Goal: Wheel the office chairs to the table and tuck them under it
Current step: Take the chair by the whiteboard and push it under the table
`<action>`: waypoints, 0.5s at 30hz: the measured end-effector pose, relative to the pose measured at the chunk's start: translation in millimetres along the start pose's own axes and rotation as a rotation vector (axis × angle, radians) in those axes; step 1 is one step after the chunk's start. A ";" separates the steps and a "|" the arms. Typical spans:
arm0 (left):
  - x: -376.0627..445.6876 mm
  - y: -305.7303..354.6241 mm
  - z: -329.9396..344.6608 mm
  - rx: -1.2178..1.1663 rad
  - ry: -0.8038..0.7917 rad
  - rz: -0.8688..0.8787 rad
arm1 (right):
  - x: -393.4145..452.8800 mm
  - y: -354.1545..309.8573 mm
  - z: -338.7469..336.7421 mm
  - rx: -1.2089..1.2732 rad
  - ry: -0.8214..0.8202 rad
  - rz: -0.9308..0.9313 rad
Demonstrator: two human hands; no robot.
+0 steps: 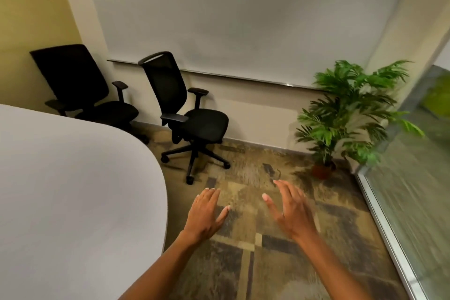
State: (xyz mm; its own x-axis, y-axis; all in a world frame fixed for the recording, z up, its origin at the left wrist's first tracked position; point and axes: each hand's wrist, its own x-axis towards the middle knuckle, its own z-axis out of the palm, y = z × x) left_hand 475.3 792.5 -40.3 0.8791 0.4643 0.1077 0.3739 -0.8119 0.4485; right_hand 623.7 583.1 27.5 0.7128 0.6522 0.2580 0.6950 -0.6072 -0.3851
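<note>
Left hand: the bare left hand (207, 212) was stretched forward over the floor, fingers spread and flat, grasping nothing.
Right hand: the bare right hand (289, 212) reached out beside it, palm turned slightly inward, fingers loose, likewise empty.
Nearer chair: a black mesh-backed office chair with armrests and a five-star castor base (187, 109) stood ahead of the hands, near the wall under the long whiteboard (243, 19), its seat turned to the right and its back toward the table.
Farther chair: a second black office chair with a solid dark back (80, 87) stood in the corner against the yellow wall, partly hidden behind the table edge.
Table: the rounded end of a pale grey table top (73, 190) filled the left of the view; neither chair was tucked under it.
Step in hand: apparently the reach toward the nearer chair, with no contact made.
How to do it well: take the top rail of the backrest with both hands, swivel the seat to face the table, then roll it in squarely so the armrests pass beneath the edge.
Watch for: the patterned carpet (255, 251) may drag the castors; the potted green palm (345, 114) stood well to the right, clear of the path.
</note>
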 end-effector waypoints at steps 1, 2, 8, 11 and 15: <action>28.1 -6.2 -2.7 0.004 0.010 -0.004 | 27.8 2.0 6.7 0.012 -0.005 -0.008; 56.6 -12.2 -7.0 0.002 0.028 -0.014 | 56.4 3.7 12.8 0.024 -0.012 -0.015; 189.0 -56.1 -52.3 -0.014 0.105 -0.116 | 209.6 -10.1 47.5 0.055 -0.037 -0.095; 244.4 -86.5 -72.2 -0.002 0.137 -0.177 | 286.0 -25.1 70.6 0.093 -0.034 -0.155; 301.1 -134.2 -77.8 0.019 0.167 -0.276 | 378.5 -38.2 115.7 0.116 -0.066 -0.262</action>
State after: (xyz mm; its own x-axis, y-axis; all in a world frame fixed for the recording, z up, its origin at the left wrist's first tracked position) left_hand 666.8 1068.7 1.0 0.6836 0.7184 0.1288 0.5985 -0.6527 0.4646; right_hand 856.0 905.7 37.3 0.5005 0.8102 0.3050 0.8362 -0.3612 -0.4127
